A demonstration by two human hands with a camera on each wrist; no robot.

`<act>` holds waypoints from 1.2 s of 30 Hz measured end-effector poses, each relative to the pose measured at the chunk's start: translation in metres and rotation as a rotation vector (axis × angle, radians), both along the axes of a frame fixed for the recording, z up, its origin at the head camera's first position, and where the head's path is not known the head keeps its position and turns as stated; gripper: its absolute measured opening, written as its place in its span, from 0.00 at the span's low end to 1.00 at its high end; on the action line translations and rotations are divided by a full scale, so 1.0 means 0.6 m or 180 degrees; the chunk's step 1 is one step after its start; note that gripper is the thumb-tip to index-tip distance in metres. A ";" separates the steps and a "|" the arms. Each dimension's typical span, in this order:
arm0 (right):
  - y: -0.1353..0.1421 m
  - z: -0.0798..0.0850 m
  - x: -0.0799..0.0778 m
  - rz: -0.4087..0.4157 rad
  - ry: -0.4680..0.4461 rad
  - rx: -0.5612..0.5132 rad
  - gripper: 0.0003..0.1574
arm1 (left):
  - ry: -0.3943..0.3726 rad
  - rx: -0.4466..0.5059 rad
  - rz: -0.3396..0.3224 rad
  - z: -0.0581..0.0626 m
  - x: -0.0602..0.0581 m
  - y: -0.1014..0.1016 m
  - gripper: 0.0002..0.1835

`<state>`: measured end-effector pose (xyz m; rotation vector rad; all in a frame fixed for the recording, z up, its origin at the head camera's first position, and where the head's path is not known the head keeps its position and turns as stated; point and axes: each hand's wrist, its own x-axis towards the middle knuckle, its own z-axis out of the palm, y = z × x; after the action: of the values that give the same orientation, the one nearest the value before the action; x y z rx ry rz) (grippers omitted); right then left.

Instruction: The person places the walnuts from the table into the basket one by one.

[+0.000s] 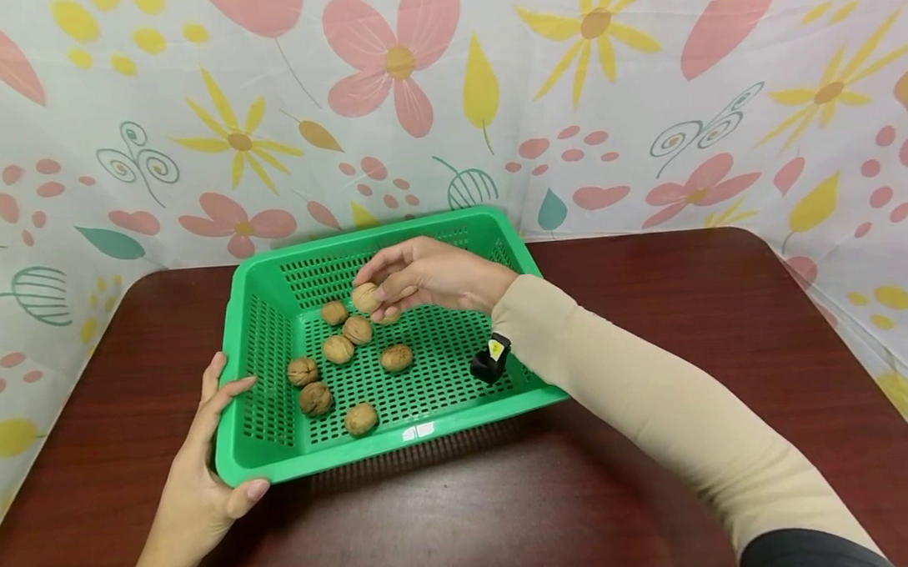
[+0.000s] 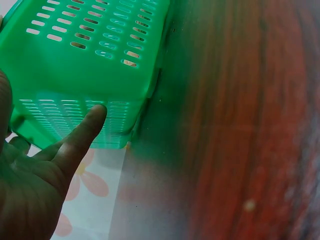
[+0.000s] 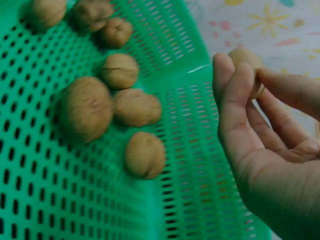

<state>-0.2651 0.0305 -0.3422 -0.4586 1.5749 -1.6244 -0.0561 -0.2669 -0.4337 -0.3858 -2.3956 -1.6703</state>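
Observation:
A green perforated plastic basket (image 1: 407,439) with several walnuts inside stands on the table. My left hand (image 1: 194,484) holds its near left corner, thumb on the front rim and fingers over the left rim. Between thumb and fingertips, my right hand (image 1: 431,276) pinches a walnut (image 1: 365,297) above the basket. The right wrist view also shows this walnut (image 3: 245,59), partly covered by fingers. Another walnut (image 1: 389,317) is half hidden under the right hand. Nearby lie a walnut (image 1: 357,329) and a lone browner one (image 1: 396,358).
Dark reddish-brown table (image 1: 695,308) surrounds the basket. Behind it hangs a white cloth (image 1: 435,167) with a flower print. A small black device (image 1: 489,364) is strapped at the right wrist, over the basket's right part.

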 end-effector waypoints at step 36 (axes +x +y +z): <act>-0.023 -0.036 0.015 0.0737 -0.0097 0.0451 0.19 | -0.0040 0.0002 0.0016 0.000 -0.002 0.000 0.54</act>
<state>-0.2561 0.0165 -0.3638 -0.5172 1.5410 -1.3304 -0.0574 -0.2670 -0.4334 -0.3700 -2.4029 -1.6763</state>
